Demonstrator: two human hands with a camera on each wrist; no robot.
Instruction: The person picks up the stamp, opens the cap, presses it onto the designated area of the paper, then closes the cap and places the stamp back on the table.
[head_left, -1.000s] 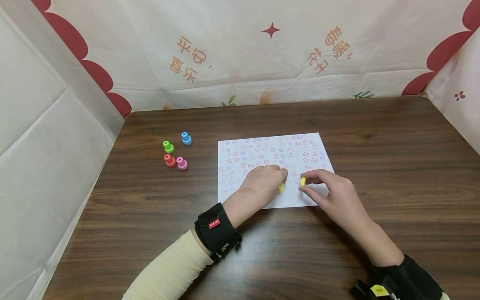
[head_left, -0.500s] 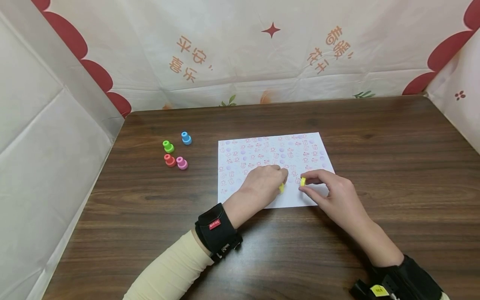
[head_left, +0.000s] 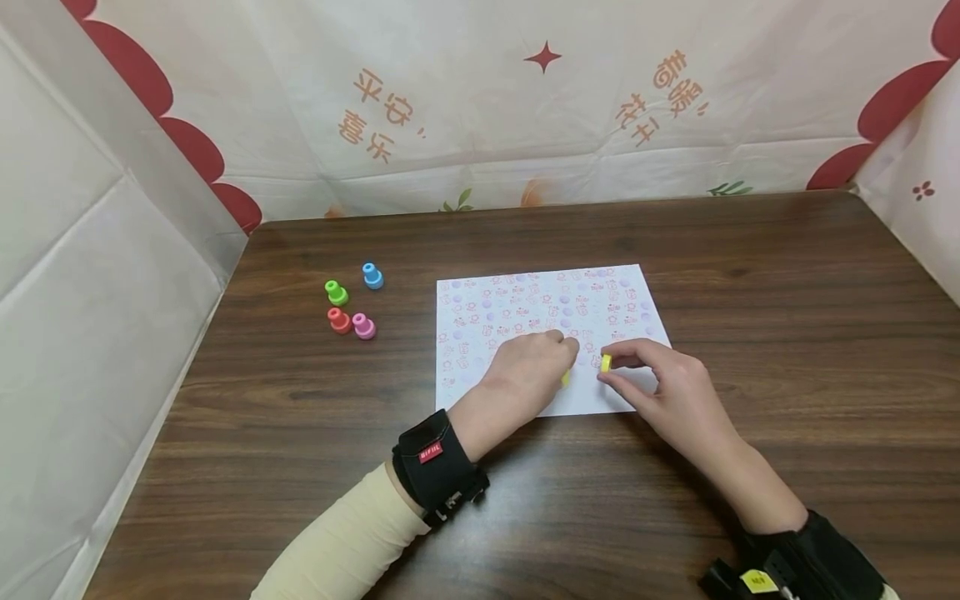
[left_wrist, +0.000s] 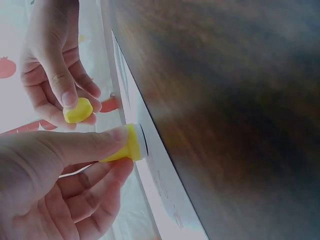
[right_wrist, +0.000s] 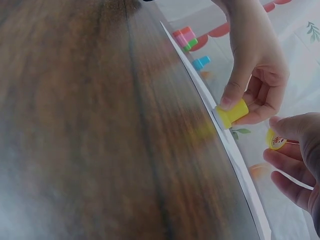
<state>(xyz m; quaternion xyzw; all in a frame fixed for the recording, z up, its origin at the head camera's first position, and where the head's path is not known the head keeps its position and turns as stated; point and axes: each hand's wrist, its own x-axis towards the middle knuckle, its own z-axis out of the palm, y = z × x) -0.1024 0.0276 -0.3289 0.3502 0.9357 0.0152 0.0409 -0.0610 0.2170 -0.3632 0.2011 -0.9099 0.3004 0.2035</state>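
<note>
My left hand (head_left: 525, 373) pinches a yellow toy stamp (right_wrist: 234, 113) between thumb and fingers. In the left wrist view the stamp's pale base meets, or nearly meets, the paper (head_left: 495, 392), which bears rows of small red and purple prints. Just to the right, my right hand (head_left: 678, 396) holds a small yellow cap (head_left: 606, 363) between thumb and fingertips, above the sheet. A red pattern shows on the cap's round face in the right wrist view. From the head view, most of the stamp is hidden behind the left hand.
Left of the paper stand several capped stamps: blue (head_left: 372, 277), green (head_left: 337, 293), red (head_left: 340, 321) and pink (head_left: 364, 327). The brown wooden table (head_left: 247, 467) is bordered by a white printed cloth (head_left: 465, 100) at the back and sides.
My left hand has shifted very slightly to the right over the paper, still gripping the stamp. The right hand stays in place with the cap.
</note>
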